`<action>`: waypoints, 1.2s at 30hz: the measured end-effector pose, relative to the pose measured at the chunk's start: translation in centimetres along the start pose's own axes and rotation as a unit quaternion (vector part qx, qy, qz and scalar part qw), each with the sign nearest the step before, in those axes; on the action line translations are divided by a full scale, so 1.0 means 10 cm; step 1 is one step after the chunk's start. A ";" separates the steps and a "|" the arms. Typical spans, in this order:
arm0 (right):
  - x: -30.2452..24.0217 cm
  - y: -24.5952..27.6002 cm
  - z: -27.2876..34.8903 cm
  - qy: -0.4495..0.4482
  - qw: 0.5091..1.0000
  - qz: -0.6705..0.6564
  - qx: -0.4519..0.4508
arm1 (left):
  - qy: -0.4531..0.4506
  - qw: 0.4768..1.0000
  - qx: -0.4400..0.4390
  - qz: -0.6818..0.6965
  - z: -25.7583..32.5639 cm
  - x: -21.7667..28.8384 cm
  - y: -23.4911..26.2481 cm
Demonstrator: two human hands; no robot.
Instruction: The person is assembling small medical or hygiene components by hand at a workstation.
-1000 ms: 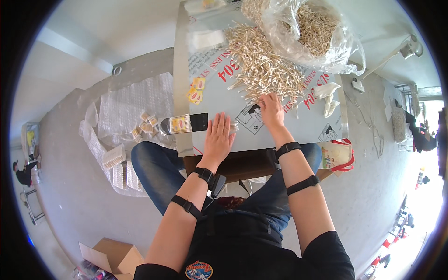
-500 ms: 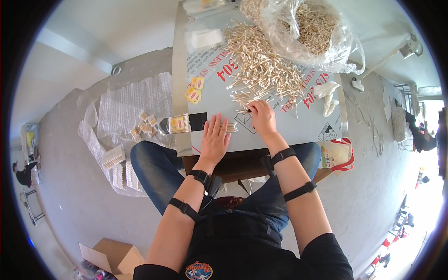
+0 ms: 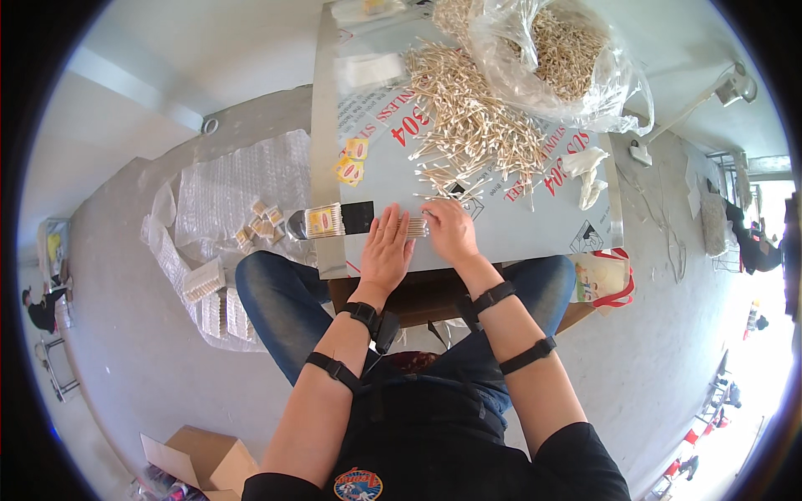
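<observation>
My left hand [image 3: 388,250] lies flat with its fingers stretched out, over a row of cotton swabs [image 3: 417,227] near the table's front edge. The swab tips show to the right of its fingers. At that end, the fingers of my right hand [image 3: 451,232] are pinched on a cotton swab, mostly hidden by the fingertips. Left of my left hand is a black strip [image 3: 358,218], then a clear pack of cotton swabs [image 3: 325,221] with a yellow label. Beyond my hands spreads a large loose pile of cotton swabs [image 3: 476,113].
A clear plastic bag [image 3: 622,104] of swabs stands at the back right of the metal-topped table [image 3: 518,232]. Yellow cards [image 3: 352,163] lie at left, a crumpled white cloth [image 3: 586,174] at right. Bubble wrap [image 3: 230,188] with swab bundles is on the floor, left.
My right hand has come left and nearer, from the edge of the loose pile to the right end of the swab row. My left hand has stayed flat on the row.
</observation>
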State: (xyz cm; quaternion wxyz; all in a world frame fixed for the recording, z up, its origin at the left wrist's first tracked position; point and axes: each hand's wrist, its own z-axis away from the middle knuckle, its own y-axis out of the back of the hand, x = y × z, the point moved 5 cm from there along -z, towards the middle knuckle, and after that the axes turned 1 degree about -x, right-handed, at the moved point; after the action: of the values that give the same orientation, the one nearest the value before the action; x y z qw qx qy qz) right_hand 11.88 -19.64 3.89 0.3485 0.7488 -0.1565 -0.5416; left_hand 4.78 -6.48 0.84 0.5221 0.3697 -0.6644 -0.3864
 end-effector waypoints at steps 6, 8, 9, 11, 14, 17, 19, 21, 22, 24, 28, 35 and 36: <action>0.32 0.36 0.01 -0.070 0.991 0.099 0.051 | 0.007 1.000 -0.016 -0.025 0.03 -0.02 0.00; 0.31 0.37 0.01 -0.042 0.989 0.134 0.039 | 0.007 0.999 -0.019 -0.035 0.02 -0.02 0.00; 0.31 0.36 0.01 -0.042 0.989 0.134 0.040 | 0.005 0.999 -0.020 -0.030 0.02 -0.02 -0.01; 0.36 0.31 0.03 -0.067 0.989 0.131 0.033 | 0.002 0.999 -0.020 -0.025 0.02 -0.02 -0.02; 0.38 0.21 0.02 -0.051 0.990 0.130 0.025 | -0.005 1.000 -0.012 -0.013 0.02 0.00 -0.02; 0.29 0.11 0.06 -0.022 0.995 0.097 0.008 | -0.004 1.000 -0.018 -0.014 0.03 -0.01 -0.02; 0.23 0.04 0.04 -0.010 0.995 0.094 0.006 | -0.004 1.000 -0.015 -0.016 0.03 -0.02 -0.02; 0.18 -0.01 0.03 0.002 0.996 0.092 0.005 | -0.008 1.000 -0.011 -0.010 0.02 -0.01 -0.03; 0.12 -0.05 0.02 0.014 0.996 0.085 -0.005 | -0.009 1.000 -0.006 -0.005 0.02 -0.01 -0.03; 0.04 -0.07 0.00 0.027 0.997 0.077 -0.016 | -0.008 1.000 -0.003 -0.003 0.02 -0.02 -0.02; -0.01 -0.11 0.01 0.058 0.994 0.076 -0.045 | -0.009 1.000 0.005 0.006 0.02 -0.01 -0.01; 0.02 0.00 -0.10 -0.036 0.996 0.074 -0.039 | -0.006 1.000 -0.007 -0.011 0.01 -0.01 0.00; 0.01 0.00 -0.12 -0.036 0.996 0.074 -0.038 | -0.007 1.000 -0.006 -0.014 0.01 0.00 -0.01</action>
State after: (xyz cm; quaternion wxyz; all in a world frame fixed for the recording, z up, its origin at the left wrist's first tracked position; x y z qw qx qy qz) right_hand 13.03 -19.29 4.01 0.4102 0.7015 -0.2034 -0.5462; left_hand 4.70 -6.46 0.76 0.5138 0.3732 -0.6606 -0.4004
